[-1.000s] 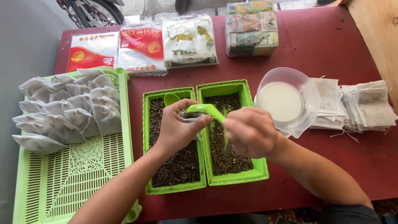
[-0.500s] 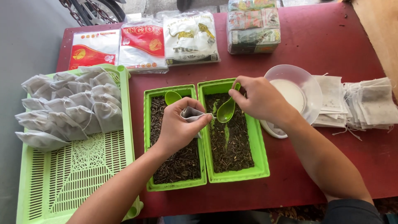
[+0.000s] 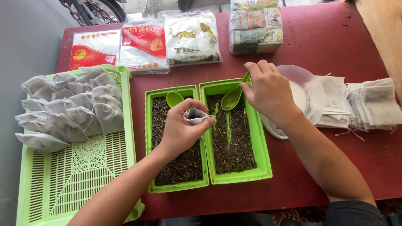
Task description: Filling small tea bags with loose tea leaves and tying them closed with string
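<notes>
This looks like a small home or roadside packing spot for tea, not a factory. A dark red table (image 3: 326, 37) fills the frame, standing on grey concrete at the left. At the top lie sealed packets (image 3: 144, 44) and a bundle of boxes (image 3: 254, 25). Green trays (image 3: 234, 167) of dried leaf sit at centre, filled bags (image 3: 67, 109) at left, and a bicycle wheel (image 3: 98, 9) shows at upper left.

My left grip (image 3: 180, 129) holds a pouch (image 3: 196, 116) over the two trays' (image 3: 176, 186) shared rims; my right grip (image 3: 270, 92) holds a spoon (image 3: 233, 98) just right of it. Filled pouches (image 3: 69, 111) lie far left, the bowl (image 3: 312, 86) right, packets (image 3: 144, 42) behind.
</notes>
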